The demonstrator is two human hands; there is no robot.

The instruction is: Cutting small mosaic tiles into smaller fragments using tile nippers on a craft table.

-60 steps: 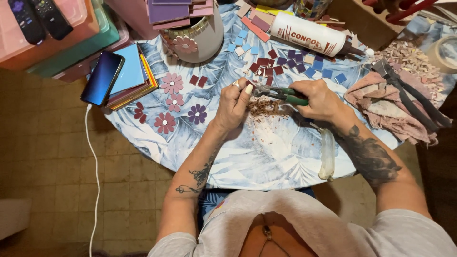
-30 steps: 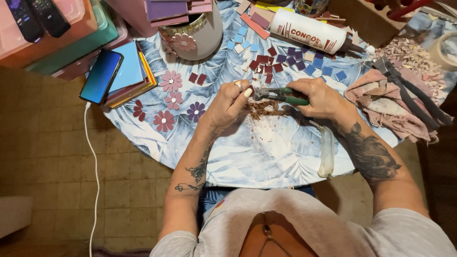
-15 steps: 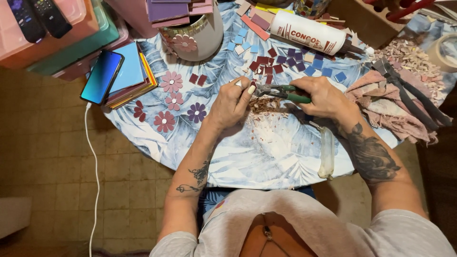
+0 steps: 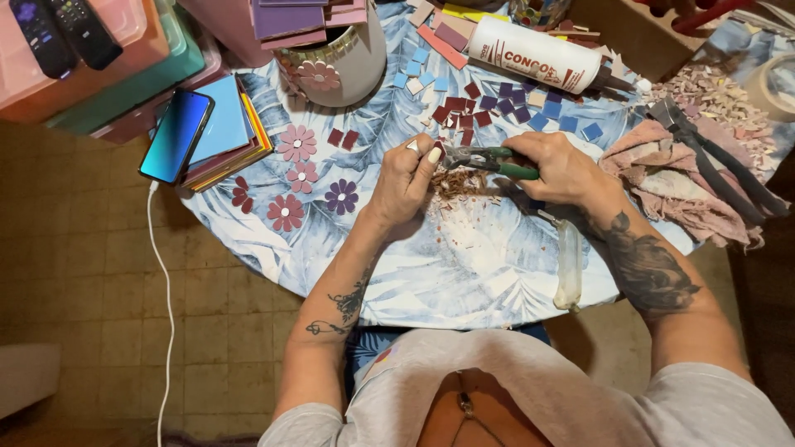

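A round table under a blue-and-white leaf-print cloth bears everything. Above its middle, the right hand grips green-handled metal nippers. The left hand pinches a tiny dark-red tile chip at their jaws, over a heap of reddish tile shards.

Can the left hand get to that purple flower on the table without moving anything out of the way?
Probably yes. The purple flower lies just beside the left hand, with only bare tablecloth between, though its fingers are pinching a small piece.
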